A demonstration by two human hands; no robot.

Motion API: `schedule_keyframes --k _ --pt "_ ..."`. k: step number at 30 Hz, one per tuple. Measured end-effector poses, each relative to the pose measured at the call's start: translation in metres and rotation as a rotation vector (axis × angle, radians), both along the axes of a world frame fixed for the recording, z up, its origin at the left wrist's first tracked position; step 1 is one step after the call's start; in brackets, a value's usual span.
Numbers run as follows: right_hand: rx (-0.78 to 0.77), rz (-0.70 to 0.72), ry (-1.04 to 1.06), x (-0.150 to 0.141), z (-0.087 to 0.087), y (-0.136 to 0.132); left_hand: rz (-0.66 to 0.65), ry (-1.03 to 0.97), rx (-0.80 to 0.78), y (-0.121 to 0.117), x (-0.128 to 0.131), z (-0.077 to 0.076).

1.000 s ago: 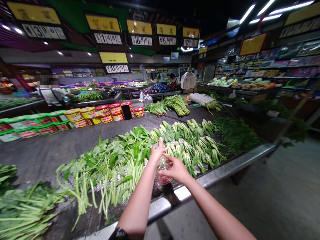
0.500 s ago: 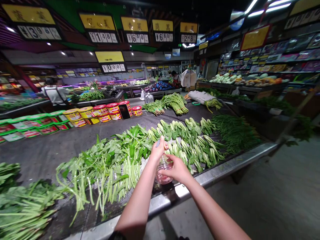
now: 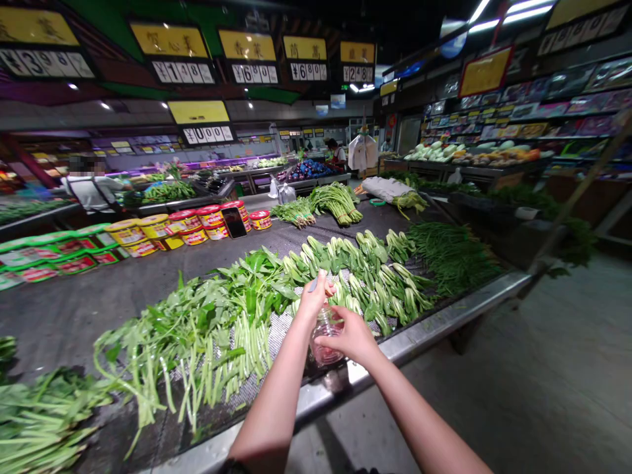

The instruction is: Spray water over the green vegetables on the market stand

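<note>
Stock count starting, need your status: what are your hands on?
Left hand on top of plastic bottle, right hand around its side. Bok choy behind.

A clear plastic bottle (image 3: 326, 336) stands roughly upright, held in both hands just above the front edge of a metal-rimmed produce table (image 3: 444, 322). The left hand (image 3: 315, 296) closes around its upper end, hiding the neck and top, and a small grey-blue piece pokes out above those fingers (too small to tell what it is). The right hand (image 3: 351, 336) wraps across the middle from the side. Below them, the lower part of the bottle shows, its see-through wall catching the light in ridged glints. The base has a pinkish-red tint, though whether that is liquid inside or colour seen through the plastic is unclear.
</note>
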State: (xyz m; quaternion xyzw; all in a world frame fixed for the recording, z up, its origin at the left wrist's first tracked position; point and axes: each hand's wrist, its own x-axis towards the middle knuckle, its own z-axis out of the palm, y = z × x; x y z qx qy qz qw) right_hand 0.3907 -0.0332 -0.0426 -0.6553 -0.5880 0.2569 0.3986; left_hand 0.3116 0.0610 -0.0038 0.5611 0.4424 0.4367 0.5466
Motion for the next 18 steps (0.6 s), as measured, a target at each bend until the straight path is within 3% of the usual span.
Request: schedule_keyframes --k 10,18 --pt "0.001 -0.036 0.010 0.013 0.003 -0.005 -0.052 0.025 -0.019 0.000 0.018 -0.002" --pt "0.008 0.055 0.073 0.018 0.000 -0.005 -0.153 0.014 -0.016 -0.005 0.008 -0.003"
